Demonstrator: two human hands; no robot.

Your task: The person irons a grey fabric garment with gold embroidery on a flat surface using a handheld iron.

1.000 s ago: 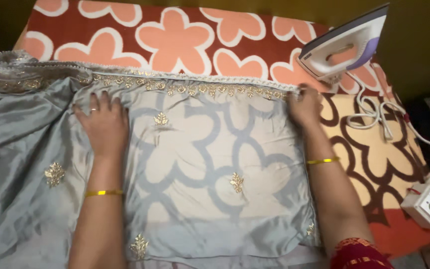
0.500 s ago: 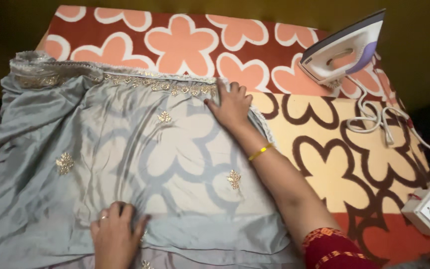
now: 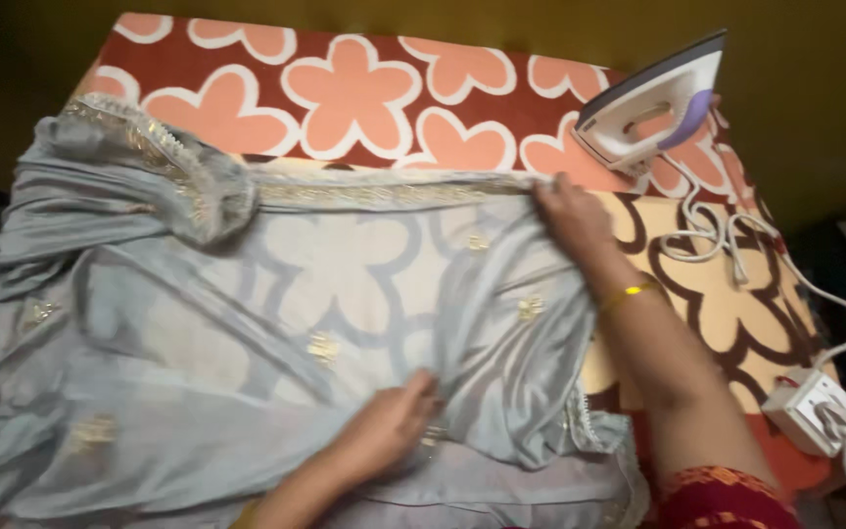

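Note:
A thin grey fabric (image 3: pixel 247 323) with small gold motifs and a gold lace border (image 3: pixel 384 191) lies spread over a flower-patterned board cover (image 3: pixel 364 88). My left hand (image 3: pixel 389 426) grips a bunched fold of the fabric near its front edge. My right hand (image 3: pixel 570 211), a gold bangle on its wrist, pinches the gold border at the fabric's far right end. The fabric's left part is heaped in loose folds.
A white and purple iron (image 3: pixel 653 108) stands on its heel at the far right of the cover. Its white cord (image 3: pixel 727 235) trails down to a white extension socket (image 3: pixel 815 411) at the right edge. Dark surroundings lie beyond the board.
My right hand has slid back right along the gold border. My left hand moved right along the front and gathered the fabric into folds. The cloth shifted right and wrinkled.

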